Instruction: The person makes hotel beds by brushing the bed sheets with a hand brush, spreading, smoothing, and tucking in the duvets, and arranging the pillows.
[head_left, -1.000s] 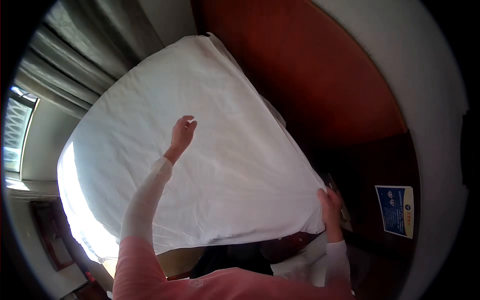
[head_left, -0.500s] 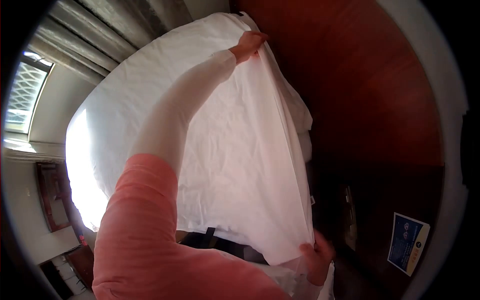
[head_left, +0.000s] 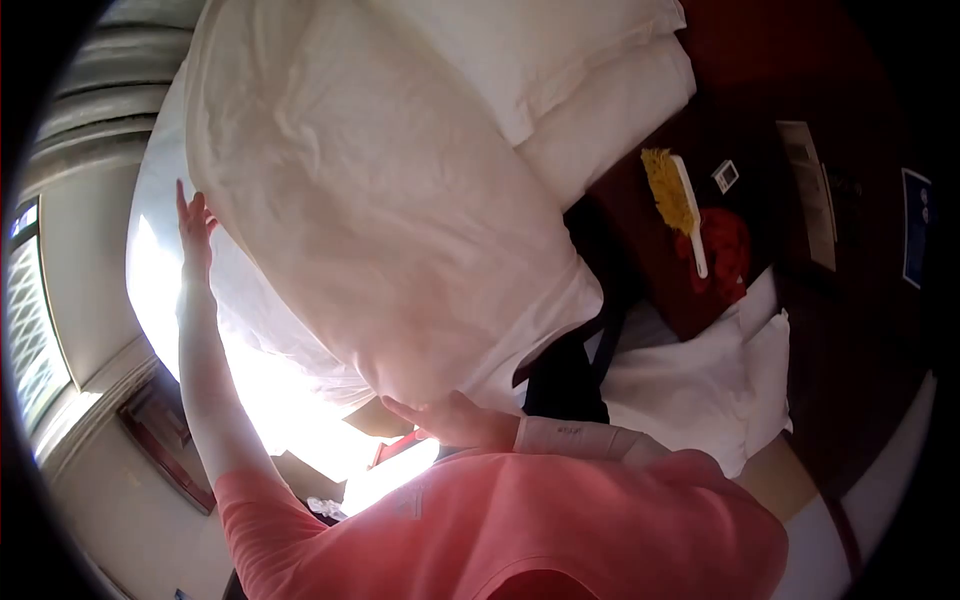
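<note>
A large white duvet [head_left: 380, 200] lies bunched and rounded over the bed. Under its left edge a white sheet [head_left: 158, 180] shows, very bright where sunlight falls on it. My left hand [head_left: 196, 222] is at the duvet's left edge, fingers apart and one pointing up. At the duvet's near edge is my right hand [head_left: 460, 420], fingers stretched out to the left against or just beside the cloth. Whether its fingertips touch the duvet I cannot tell. White pillows or folded bedding [head_left: 610, 110] lie at the far right of the bed.
To the right, a dark bedside surface [head_left: 640, 260] carries a yellow-bristled brush [head_left: 672, 195], a small white device [head_left: 725, 177] and a red cloth [head_left: 725, 250]. More white bedding [head_left: 700, 375] hangs lower right. Curtains [head_left: 120, 100] and a window [head_left: 35, 310] are at left.
Both hands have left the white cloth edge they gripped on the right and now sit farther left. The view has turned, bringing the brush, red cloth and bunched duvet into sight.
</note>
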